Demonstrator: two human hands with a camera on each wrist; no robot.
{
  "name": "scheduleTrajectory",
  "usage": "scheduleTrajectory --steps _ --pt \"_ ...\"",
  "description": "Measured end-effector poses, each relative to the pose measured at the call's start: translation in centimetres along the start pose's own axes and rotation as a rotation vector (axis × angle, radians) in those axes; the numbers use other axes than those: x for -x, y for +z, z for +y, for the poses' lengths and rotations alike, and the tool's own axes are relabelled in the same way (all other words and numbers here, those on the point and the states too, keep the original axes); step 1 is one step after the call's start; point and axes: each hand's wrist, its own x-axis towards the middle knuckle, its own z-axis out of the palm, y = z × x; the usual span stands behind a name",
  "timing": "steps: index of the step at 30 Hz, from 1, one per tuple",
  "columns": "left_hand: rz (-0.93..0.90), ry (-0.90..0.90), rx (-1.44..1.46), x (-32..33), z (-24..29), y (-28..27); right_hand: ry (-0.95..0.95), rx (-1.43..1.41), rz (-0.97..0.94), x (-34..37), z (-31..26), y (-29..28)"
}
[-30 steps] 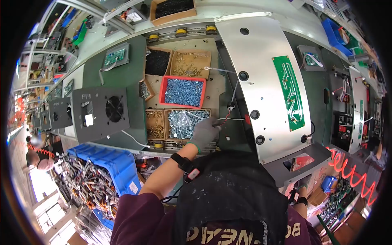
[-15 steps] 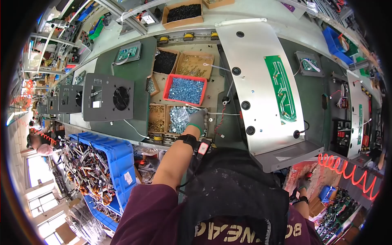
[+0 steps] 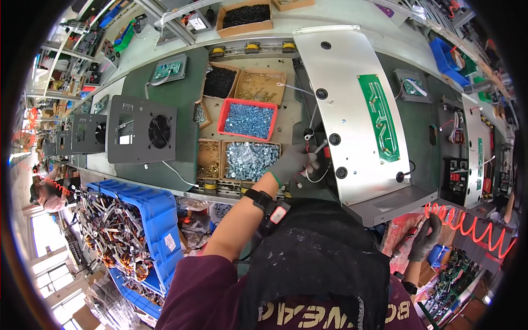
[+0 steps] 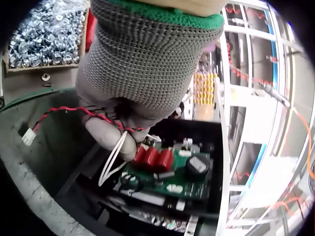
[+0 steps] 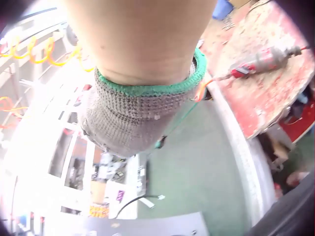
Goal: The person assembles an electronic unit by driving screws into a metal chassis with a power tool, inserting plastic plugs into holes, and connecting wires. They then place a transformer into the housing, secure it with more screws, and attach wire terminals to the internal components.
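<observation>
The gloved left hand (image 3: 292,165) is beside the left edge of a curved silver panel (image 3: 355,137) carrying a green board (image 3: 379,118). In the left wrist view that hand (image 4: 140,64) pinches a twisted red-black wire (image 4: 66,108) and a looped white wire (image 4: 106,169). A white connector (image 4: 29,136) ends the red-black wire. Below the fingers, a dark housing holds a circuit board with red parts (image 4: 157,158). Right of the panel's lower end, the gloved right hand (image 3: 426,239) is raised with fingers extended; the right wrist view shows its glove (image 5: 130,118), fingertips hidden.
Left of the panel are a red tray of screws (image 3: 248,119) and cardboard boxes of metal parts (image 3: 250,160). A blue crate (image 3: 157,236) stands lower left. A power tool (image 5: 263,63) lies on a red surface (image 5: 241,110), and a coiled red hose (image 3: 467,231) hangs at right.
The left hand has moved right from over the box of metal parts and taken hold of the wires. The right hand has risen into clearer view beside the panel's lower end.
</observation>
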Motion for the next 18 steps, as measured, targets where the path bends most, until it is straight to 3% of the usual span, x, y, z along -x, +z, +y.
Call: scheduleTrajectory --steps 2,4,7,8,9,11,12,16,18 --pt "0.040 0.173 -0.078 -1.0 -1.1 0.8 -0.222 -0.020 0.139 -2.5 -4.8 -1.3" --pt "-0.014 0.173 0.000 -0.2 -0.4 0.5 -0.253 -0.117 0.237 -4.7 -10.1 -2.6" --pt "-0.008 0.112 0.185 1.5 1.7 2.2 -0.494 -0.198 0.252 -8.4 -18.6 -3.4" --pt "-0.019 0.109 0.187 1.1 1.7 2.2 -0.622 -0.298 0.236 -9.6 -20.4 -3.2" --pt "-0.033 0.168 0.118 0.5 1.7 2.0 -0.624 -0.289 0.238 -10.8 -22.0 -3.0" --pt "-0.040 0.225 0.021 -0.4 1.8 1.8 -0.793 -0.307 0.059 -13.1 -24.5 -2.2" --pt "-0.043 0.227 0.026 0.2 2.4 2.1 -0.797 -0.303 0.056 -14.1 -25.8 -1.7" --pt "-0.057 0.228 0.114 0.9 3.6 3.4 -0.810 -0.358 -0.427 -17.7 -30.0 2.0" --pt "-0.055 0.274 0.127 -0.4 2.8 4.0 -0.632 -0.465 -0.717 -18.5 -30.3 5.0"
